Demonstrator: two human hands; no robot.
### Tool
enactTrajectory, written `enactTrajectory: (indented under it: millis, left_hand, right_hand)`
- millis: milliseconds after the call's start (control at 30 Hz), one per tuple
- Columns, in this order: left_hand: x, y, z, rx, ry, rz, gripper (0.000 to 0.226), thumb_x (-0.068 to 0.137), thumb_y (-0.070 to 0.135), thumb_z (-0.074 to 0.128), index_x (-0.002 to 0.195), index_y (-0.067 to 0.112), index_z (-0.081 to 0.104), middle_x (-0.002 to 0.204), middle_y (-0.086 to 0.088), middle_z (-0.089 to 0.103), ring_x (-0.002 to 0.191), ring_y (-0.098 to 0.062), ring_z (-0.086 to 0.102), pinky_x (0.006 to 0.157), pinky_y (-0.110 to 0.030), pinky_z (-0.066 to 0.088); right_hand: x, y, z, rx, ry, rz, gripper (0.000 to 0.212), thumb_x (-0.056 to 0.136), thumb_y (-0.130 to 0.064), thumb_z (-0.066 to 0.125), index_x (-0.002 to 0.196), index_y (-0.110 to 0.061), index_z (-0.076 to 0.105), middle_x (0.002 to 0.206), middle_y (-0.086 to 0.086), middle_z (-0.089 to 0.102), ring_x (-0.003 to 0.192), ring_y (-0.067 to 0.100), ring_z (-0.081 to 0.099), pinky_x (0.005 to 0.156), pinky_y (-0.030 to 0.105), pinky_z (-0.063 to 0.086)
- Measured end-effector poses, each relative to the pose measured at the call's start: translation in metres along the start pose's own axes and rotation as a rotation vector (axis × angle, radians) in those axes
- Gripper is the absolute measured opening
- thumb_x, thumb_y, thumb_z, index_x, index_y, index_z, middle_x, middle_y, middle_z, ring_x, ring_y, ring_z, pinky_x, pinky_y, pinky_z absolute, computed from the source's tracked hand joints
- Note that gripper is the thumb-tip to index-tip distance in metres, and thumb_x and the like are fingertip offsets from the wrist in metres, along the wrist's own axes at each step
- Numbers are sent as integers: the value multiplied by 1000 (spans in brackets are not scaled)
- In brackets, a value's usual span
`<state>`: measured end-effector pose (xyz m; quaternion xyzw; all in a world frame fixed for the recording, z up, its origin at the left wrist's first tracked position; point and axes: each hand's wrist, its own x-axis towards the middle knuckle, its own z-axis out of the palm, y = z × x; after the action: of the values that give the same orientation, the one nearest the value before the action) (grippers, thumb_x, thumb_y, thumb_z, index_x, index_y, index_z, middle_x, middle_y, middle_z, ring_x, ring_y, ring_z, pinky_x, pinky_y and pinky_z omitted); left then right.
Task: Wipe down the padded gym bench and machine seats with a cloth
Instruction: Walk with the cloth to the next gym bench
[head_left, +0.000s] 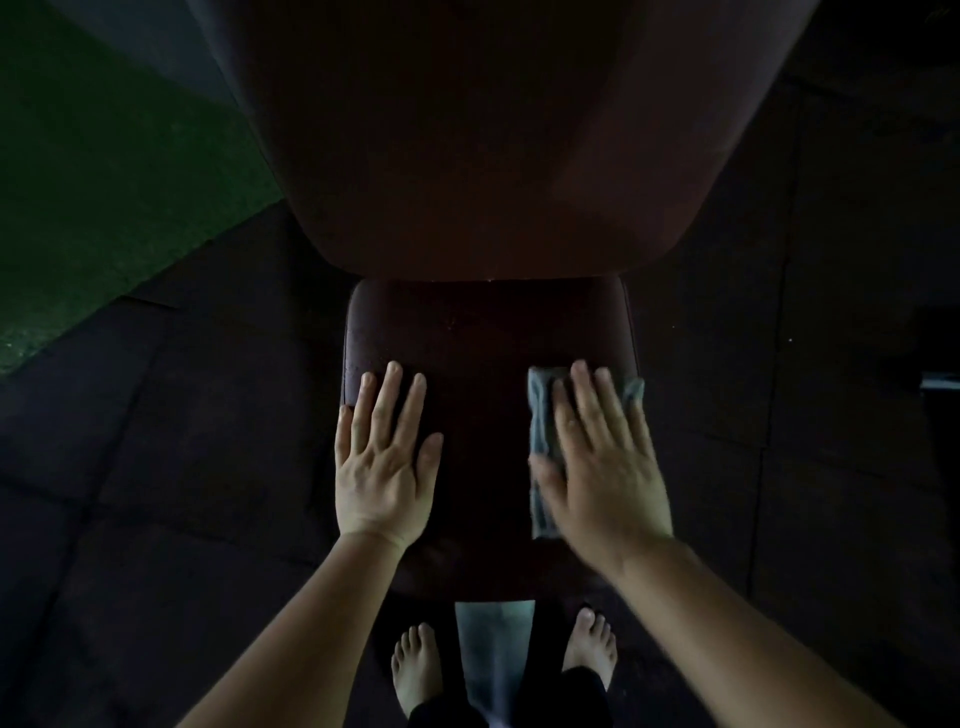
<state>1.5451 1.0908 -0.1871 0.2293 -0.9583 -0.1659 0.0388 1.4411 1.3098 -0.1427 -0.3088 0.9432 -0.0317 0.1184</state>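
Pressing the grey cloth (543, 415) flat on the right part of the dark red seat pad (488, 332) with the right hand (602, 467), fingers straight. Resting the left hand (384, 467), flat and released, on the left part of the seat pad, holding nothing.

The room was dim, most of it sunk in shadow. The floor (156, 519) was laid with large dark mats, their seams showing as faint straight lines. At the far left lay a patch of green turf (104, 182), its edge cutting diagonally against the dark mats. Beyond the turf ran a grey band (171, 47). At the right edge a small pale shape (941, 382) showed, too dark to make out
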Motion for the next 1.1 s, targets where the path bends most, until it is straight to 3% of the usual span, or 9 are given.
enactTrajectory:
  millis: [167, 300, 400, 533, 633, 767, 867, 967, 1100]
  left_hand:
    - [-1, 2, -3, -13, 1, -2, 62, 107, 48, 32, 165, 28, 26, 174, 7, 12, 162, -19, 4, 130, -46, 6]
    - [-1, 3, -3, 1, 0, 3, 62, 107, 48, 32, 165, 28, 24, 174, 7, 11, 162, -18, 2, 131, -45, 4]
    - [-1, 3, -2, -6, 6, -2, 61, 107, 47, 33, 165, 28, 24, 174, 7, 11, 162, -18, 2, 130, -46, 6]
    - [-1, 2, -3, -17, 8, 8, 61, 107, 47, 34, 164, 27, 26, 174, 5, 14, 162, -20, 5, 130, -48, 9]
    - [-1, 2, -4, -18, -3, -6, 62, 107, 48, 32, 165, 28, 26, 174, 6, 13, 162, -19, 3, 130, -49, 9]
    - [0, 2, -1, 12, -24, 1, 62, 108, 51, 29, 165, 28, 23, 175, 7, 9, 162, -18, 2, 130, -50, 10]
    - [0, 0, -2, 16, -33, -1, 62, 108, 52, 28, 166, 30, 22, 175, 7, 8, 162, -18, 2, 130, -50, 10]
    - [1, 1, -6, 10, -49, -3, 62, 107, 52, 28, 165, 30, 23, 175, 6, 10, 162, -18, 3, 130, -51, 12]
    - [3, 1, -15, 7, -120, 10, 64, 107, 55, 25, 166, 31, 17, 175, 8, 4, 161, -15, -4, 130, -49, 10]
  right_hand:
    - [-61, -3, 17, -18, -24, -230, 70, 104, -54, 36, 162, -15, 26, 174, 3, 5, 160, 23, 6, 123, 52, 21]
    - [-3, 27, 0, 52, 5, 16, 70, 107, -54, 24, 165, -18, 10, 174, 1, -6, 160, 20, -8, 129, 46, 8]
    - [14, 4, -6, 59, 14, 161, 73, 106, -56, 22, 165, -15, 7, 173, 6, -9, 159, 23, -12, 129, 49, 5]
    - [-39, -32, 9, -5, -56, -147, 75, 105, -55, 34, 164, -12, 17, 174, 7, -3, 160, 24, -5, 127, 51, 10]
    - [-31, -6, 8, -55, -69, -318, 73, 104, -54, 36, 163, -14, 21, 174, 4, -1, 160, 22, -2, 124, 51, 18]
    - [59, 20, -16, -51, -8, -73, 72, 106, -56, 24, 164, -13, 16, 174, 4, -1, 160, 23, -5, 128, 51, 14]
    - [95, -12, -21, -13, 25, 97, 74, 106, -55, 24, 165, -12, 11, 173, 9, -3, 160, 25, -6, 129, 49, 6]
    - [58, -42, -10, -60, -7, -60, 73, 107, -53, 25, 164, -11, 8, 173, 10, -7, 159, 27, -9, 129, 50, 6]
    - [40, -22, -13, -78, -99, -223, 74, 105, -56, 20, 165, -15, 7, 173, 3, -11, 159, 20, -13, 129, 50, 11]
